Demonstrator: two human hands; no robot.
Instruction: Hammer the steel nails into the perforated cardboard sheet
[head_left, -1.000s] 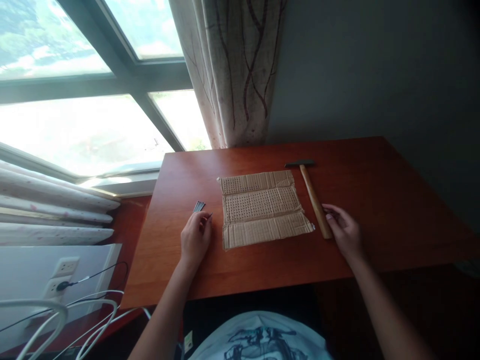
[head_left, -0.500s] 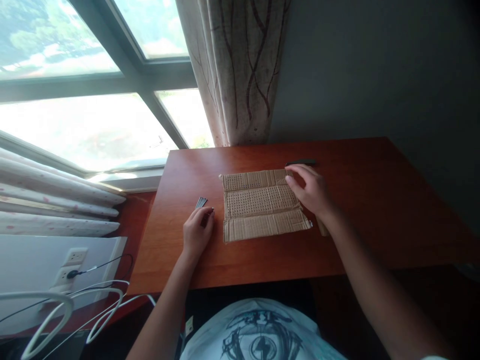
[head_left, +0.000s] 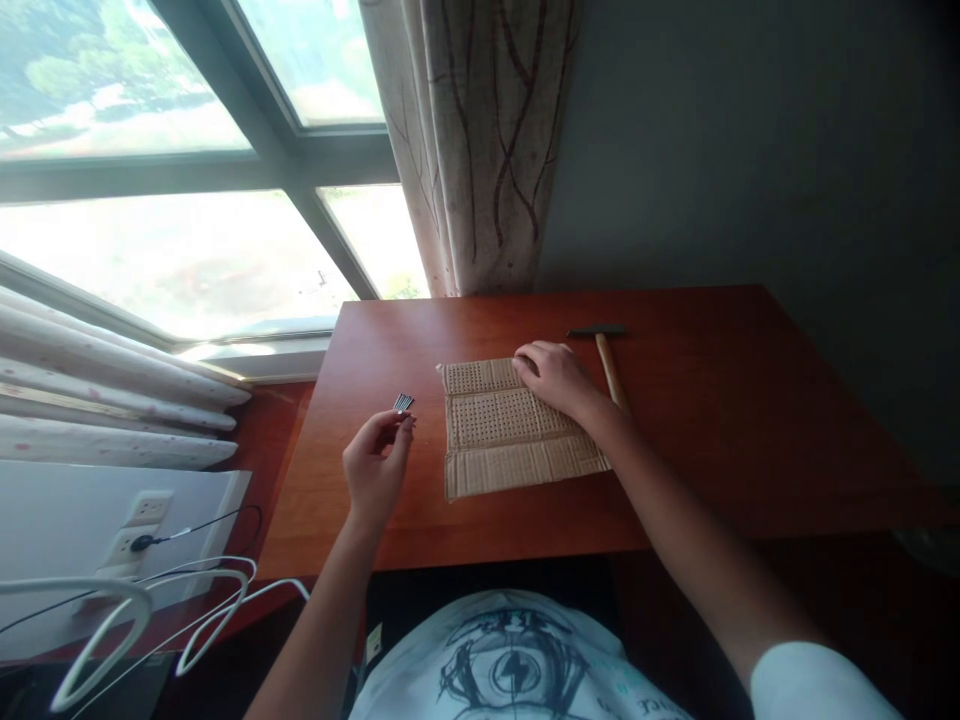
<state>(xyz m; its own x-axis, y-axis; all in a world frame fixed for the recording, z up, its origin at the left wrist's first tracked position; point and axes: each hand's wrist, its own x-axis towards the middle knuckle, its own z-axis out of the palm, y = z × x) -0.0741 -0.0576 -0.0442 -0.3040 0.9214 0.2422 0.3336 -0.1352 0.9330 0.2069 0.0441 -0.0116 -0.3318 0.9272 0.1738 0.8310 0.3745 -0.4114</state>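
Observation:
My left hand is raised slightly over the table's left part, thumb and fingertips pinched together. Whatever lies between them is too small to make out. Just beyond its fingertips lies a small bundle of nails. A creased sheet of cardboard, dotted with rows of small holes, lies flat in the middle. Over its far edge is my right hand, fingers bent and closed towards the thumb; anything in them is hidden. To the right of that hand rests a hammer with a wooden handle, partly behind my forearm.
The reddish-brown wooden table stands below a window and a patterned curtain. At the lower left are a wall socket with a plug and looping white cables.
My right hand has moved left along the cardboard's far edge, uncovering more of the hammer. My left hand has shifted slightly left, and its pinched fingertips are more visible.

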